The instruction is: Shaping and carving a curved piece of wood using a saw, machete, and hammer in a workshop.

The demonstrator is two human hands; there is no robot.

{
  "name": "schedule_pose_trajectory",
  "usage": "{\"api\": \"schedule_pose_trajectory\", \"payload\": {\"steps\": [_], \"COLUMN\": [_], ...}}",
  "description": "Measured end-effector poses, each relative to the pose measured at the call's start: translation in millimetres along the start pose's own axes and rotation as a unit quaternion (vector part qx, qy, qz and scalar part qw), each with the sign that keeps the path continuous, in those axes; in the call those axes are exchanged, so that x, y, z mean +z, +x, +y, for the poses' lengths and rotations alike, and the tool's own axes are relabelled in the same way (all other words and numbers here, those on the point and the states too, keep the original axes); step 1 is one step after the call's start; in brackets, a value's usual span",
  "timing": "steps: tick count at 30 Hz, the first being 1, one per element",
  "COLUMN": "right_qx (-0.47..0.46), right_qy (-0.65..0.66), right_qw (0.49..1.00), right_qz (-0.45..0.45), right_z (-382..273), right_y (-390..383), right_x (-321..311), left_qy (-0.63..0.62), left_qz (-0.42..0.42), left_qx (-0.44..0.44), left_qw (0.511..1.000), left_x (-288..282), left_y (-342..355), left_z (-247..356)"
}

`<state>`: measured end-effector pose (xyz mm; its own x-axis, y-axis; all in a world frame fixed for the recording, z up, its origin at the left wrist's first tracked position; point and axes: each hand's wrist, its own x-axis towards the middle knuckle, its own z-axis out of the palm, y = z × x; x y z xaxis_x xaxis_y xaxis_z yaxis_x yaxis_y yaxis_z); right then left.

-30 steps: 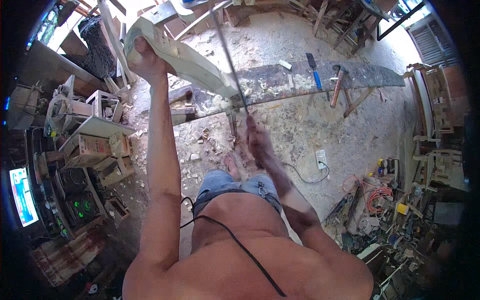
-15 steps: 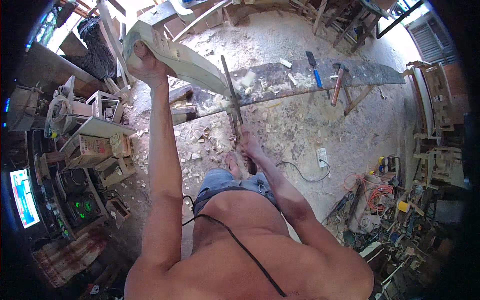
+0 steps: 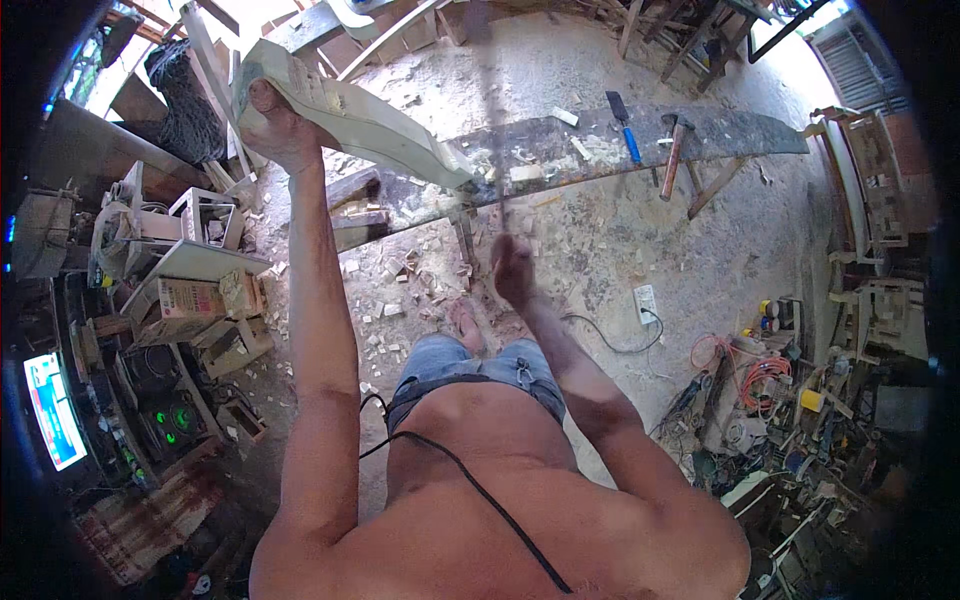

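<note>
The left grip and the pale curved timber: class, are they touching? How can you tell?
Touching: the head view shows the left grip on the pale curved timber at its upper-left end, the thumb lying against it.

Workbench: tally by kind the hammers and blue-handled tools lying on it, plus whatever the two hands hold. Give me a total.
Hammer: 1
Blue-handled tool: 1
Shaped pale wood, left hand: 1
Long tool, blurred, right hand: 1
Total: 4
</note>
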<state>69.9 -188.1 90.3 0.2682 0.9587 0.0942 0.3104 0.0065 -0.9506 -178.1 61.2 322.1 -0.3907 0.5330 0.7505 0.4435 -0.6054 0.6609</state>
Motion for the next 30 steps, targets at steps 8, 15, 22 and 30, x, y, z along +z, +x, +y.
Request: {"api": "schedule_pose_trajectory", "payload": {"steps": [8, 15, 22, 30], "right_qx": [0.447, 0.049, -0.147, 0.290], "right_qy": [0.050, 0.038, -0.117, 0.064], "right_qw": [0.867, 0.998, 0.971, 0.947], "right_qz": [-0.217, -0.018, 0.147, -0.126], "right_z": [-32.6, -101.1, 85.4, -58.8], "right_y": [-1.6, 32.4, -23.2, 1.2], "right_x": [-15.7, -44.7, 28.9, -22.9], "left_qy": [-0.034, 0.315, 0.044, 0.104], "left_qz": [0.036, -0.060, -0.072, 0.107], "left_qx": [0.038, 0.121, -0.013, 0.146], "left_qw": [0.998, 0.939, 0.996, 0.978], "left_x": [-0.4, -18.6, 1.1, 11.8], "left_y": [-14.1, -8.5, 9.0, 3.6], "left_z": [-29.1, -70.2, -34.7, -37.9]}}
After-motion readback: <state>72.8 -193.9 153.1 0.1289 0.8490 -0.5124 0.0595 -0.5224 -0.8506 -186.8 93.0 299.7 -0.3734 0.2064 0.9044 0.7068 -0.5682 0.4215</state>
